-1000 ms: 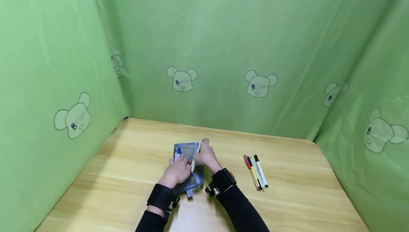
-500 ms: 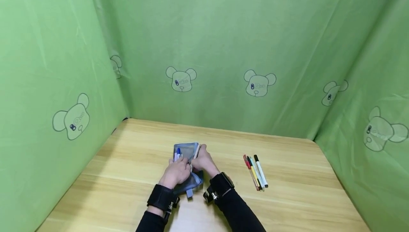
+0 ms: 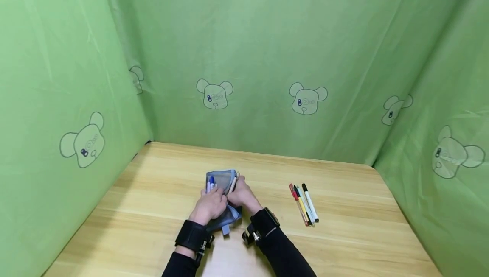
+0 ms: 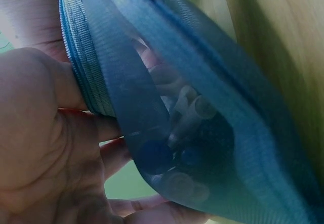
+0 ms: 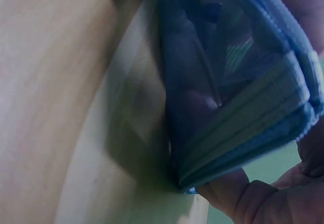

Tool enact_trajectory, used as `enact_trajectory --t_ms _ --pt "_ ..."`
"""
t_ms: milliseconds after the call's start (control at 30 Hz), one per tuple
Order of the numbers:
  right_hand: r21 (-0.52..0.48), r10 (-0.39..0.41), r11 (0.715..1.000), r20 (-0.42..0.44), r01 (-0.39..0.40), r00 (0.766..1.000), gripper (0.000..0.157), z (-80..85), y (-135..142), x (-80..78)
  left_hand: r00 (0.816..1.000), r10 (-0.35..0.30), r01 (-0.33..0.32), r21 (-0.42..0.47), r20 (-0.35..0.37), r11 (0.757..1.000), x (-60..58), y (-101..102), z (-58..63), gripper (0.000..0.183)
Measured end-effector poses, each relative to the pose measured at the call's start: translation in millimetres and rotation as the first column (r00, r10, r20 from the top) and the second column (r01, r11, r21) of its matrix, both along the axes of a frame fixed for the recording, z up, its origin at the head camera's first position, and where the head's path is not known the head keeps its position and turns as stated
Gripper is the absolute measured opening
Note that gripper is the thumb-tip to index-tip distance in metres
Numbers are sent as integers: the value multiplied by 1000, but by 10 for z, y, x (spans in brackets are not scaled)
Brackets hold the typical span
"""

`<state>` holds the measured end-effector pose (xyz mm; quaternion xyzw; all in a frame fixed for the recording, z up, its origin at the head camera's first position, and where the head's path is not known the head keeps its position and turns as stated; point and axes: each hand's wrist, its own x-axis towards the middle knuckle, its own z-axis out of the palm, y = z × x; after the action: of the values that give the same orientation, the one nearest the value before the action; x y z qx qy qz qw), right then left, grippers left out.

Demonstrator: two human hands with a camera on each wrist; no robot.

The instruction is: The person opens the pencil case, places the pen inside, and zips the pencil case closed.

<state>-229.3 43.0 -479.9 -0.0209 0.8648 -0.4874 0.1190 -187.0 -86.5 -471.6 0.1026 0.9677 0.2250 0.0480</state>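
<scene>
A blue mesh pencil case [image 3: 223, 176] lies on the table with its zip undone. My left hand [image 3: 210, 204] grips its near side, fingers wrapped round the zipped edge [image 4: 88, 57] in the left wrist view. Pens [image 4: 192, 110] show inside through the mesh, and a blue-capped pen [image 3: 212, 181] shows beyond the left fingers. At the right side of the opening my right hand [image 3: 243, 193] holds a white pen [image 3: 232, 185] slanting into the case; its lower end is hidden. In the right wrist view the thumb [image 5: 228, 191] lies close under the case's zip edge.
Several pens and markers [image 3: 304, 205] lie side by side on the wooden table [image 3: 355, 209] to the right. Green cloth [image 3: 259, 124] with bear faces hangs behind the table and along both sides. A fabric tab [image 3: 226, 230] sticks out from the case's near end.
My right hand has moved down and slightly left with the white pen, which now sits deeper in the pencil case. The left hand keeps its grip in the same place.
</scene>
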Motion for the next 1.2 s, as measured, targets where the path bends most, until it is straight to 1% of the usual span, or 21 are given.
enact_trajectory --t_ms 67,167,267,367,467,500,600,667,733,833,900,1033,1200 --pt "3 8 1000 -7 -8 1000 79 0 1 0 1000 4 -4 2 -3 1000 -7 -8 -6 41" --pt "-17 15 1000 -19 -15 1000 76 16 8 8 1000 11 -11 11 -1 1000 -15 -15 2 43" --pt "-37 30 999 -25 -31 999 68 27 19 27 1000 13 -13 9 -4 1000 -18 -18 18 44" --pt "-33 37 999 -18 -38 999 63 11 21 46 1000 10 -10 -2 -13 1000 -22 -22 10 42" --pt "-30 28 999 -14 -29 1000 54 -9 16 48 1000 7 -7 0 -19 1000 -21 -23 -1 41" --pt "-30 29 999 -20 -30 999 47 -14 16 42 1000 8 -8 6 -14 1000 -20 -20 -4 42" --pt "13 41 999 -44 -41 998 21 -25 19 23 1000 5 -5 20 -8 1000 -12 -17 5 44" --pt "44 53 998 -54 -50 997 9 -25 24 22 1000 -2 2 19 -5 1000 -4 -15 4 45" --pt "79 60 995 -60 -55 996 8 -30 27 25 1000 -11 11 19 -10 1000 6 -14 0 43" --pt "83 56 995 -64 -51 996 10 -37 27 30 1000 -22 22 12 -18 1000 20 -11 -1 40" --pt "94 56 994 -83 -48 995 10 -43 24 23 999 -22 23 11 -26 1000 22 -7 9 37" --pt "121 57 992 -117 -43 991 8 -62 14 5 999 -23 23 -11 -31 1000 15 -2 17 37" --pt "145 66 988 -121 -48 990 8 -72 6 16 999 -16 16 -8 -36 1000 30 -3 2 38"
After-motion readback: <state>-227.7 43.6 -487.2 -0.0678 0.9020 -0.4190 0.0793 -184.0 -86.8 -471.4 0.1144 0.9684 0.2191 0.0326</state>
